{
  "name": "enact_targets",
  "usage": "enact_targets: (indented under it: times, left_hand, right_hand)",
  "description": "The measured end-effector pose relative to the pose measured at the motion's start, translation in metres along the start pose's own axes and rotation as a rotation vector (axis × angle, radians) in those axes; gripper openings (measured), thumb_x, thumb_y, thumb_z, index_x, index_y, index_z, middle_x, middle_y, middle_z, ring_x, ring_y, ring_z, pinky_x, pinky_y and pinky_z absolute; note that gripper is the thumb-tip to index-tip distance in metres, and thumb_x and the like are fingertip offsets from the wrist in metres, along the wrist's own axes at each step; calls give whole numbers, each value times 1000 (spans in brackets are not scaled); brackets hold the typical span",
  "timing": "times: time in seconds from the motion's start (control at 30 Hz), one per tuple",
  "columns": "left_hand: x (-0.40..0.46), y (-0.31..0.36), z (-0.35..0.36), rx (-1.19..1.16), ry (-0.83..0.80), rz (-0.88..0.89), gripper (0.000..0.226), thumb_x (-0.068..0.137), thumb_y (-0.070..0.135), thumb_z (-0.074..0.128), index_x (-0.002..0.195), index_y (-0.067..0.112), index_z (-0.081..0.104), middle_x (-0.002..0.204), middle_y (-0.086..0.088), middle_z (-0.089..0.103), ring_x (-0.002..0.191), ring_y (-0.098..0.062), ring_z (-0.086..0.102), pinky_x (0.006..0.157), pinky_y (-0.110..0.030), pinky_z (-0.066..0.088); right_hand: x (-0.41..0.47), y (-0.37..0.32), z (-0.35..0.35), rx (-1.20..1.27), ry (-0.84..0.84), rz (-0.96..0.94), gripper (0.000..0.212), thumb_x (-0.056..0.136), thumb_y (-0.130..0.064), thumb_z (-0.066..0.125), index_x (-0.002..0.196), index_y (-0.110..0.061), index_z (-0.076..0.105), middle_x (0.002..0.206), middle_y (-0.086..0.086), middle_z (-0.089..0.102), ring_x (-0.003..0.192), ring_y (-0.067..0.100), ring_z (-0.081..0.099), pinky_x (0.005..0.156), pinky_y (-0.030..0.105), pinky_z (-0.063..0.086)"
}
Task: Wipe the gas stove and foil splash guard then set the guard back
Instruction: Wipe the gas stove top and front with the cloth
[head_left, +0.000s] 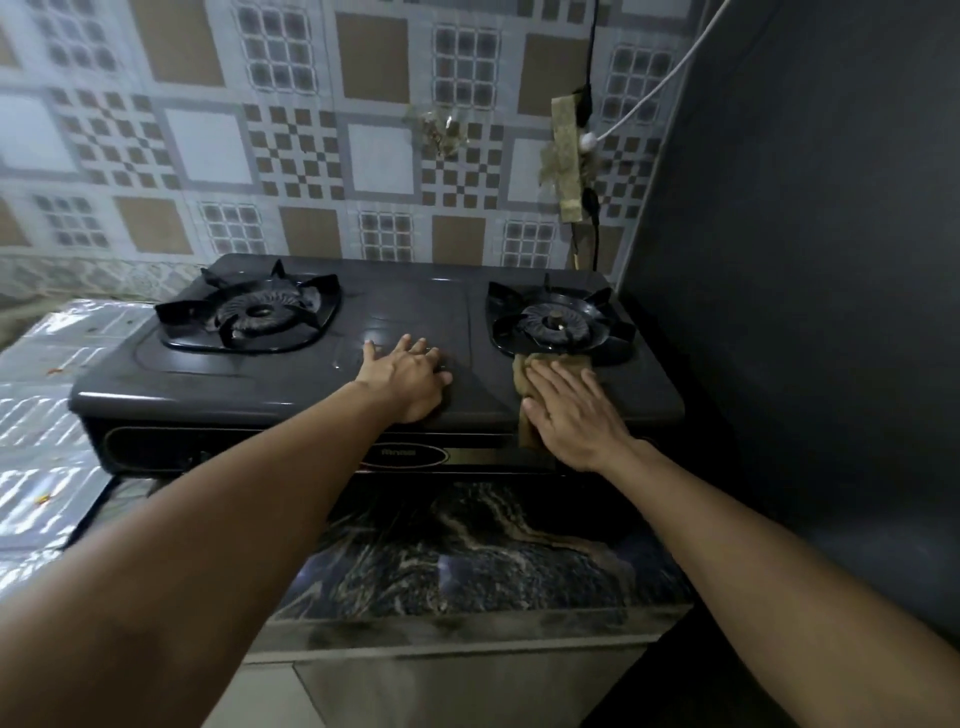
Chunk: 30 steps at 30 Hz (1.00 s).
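Brown cloth (540, 370) is soft and floppy, so we flatten it under our right hand (574, 415), fingers straight and together, just in front of the stove's (260, 384) right burner (553, 325). Left hand (408, 376) rests spread mid-stove. Crinkly foil guard (47, 374) lies left of it.

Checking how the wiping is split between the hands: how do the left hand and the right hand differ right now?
The right hand presses flat on a brown cloth in front of the right burner; the left hand rests bare on the gas stove top, near its middle. The right hand's fingers lie close together, the left hand's are spread. Both are open, palm down, on the front part of the stove.
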<state>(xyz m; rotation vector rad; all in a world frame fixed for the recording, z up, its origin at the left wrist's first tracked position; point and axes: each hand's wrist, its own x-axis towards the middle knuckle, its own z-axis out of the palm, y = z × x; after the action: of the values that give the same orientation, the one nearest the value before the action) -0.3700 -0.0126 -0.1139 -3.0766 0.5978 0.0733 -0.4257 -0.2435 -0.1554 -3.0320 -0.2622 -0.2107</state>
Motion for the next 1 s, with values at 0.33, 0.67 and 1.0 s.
enact_targets:
  times: [0.33, 0.67, 1.0]
  left_hand:
    - [-62, -148, 4, -147, 309, -392, 45, 97, 38, 36, 134, 17, 50, 149, -4, 42, 141, -26, 30, 112, -59, 21]
    - [-128, -254, 24, -650, 497, -976, 45, 95, 33, 37, 125, 1, 48, 132, -27, 51, 121, -43, 48, 99, -48, 38]
    - [-146, -300, 34, -1532, 493, -913, 60, 98, 52, 23, 129, 6, 47, 117, -15, 63, 99, -25, 54, 74, -34, 36]
  right_hand:
    - [56, -113, 7, -59, -69, -384, 82, 86, -62, 1, 154, -17, 12, 163, -3, 5, 149, 16, 1, 120, 41, 0]
    - [112, -242, 27, -47, -96, -660, 75, 97, -55, 30, 154, -13, 6, 163, 4, 4, 149, 21, 1, 121, 41, 0]
    - [168, -381, 46, 23, -170, -755, 75, 97, -52, 30, 154, -12, 1, 163, 5, 1, 149, 21, -1, 121, 43, 1]
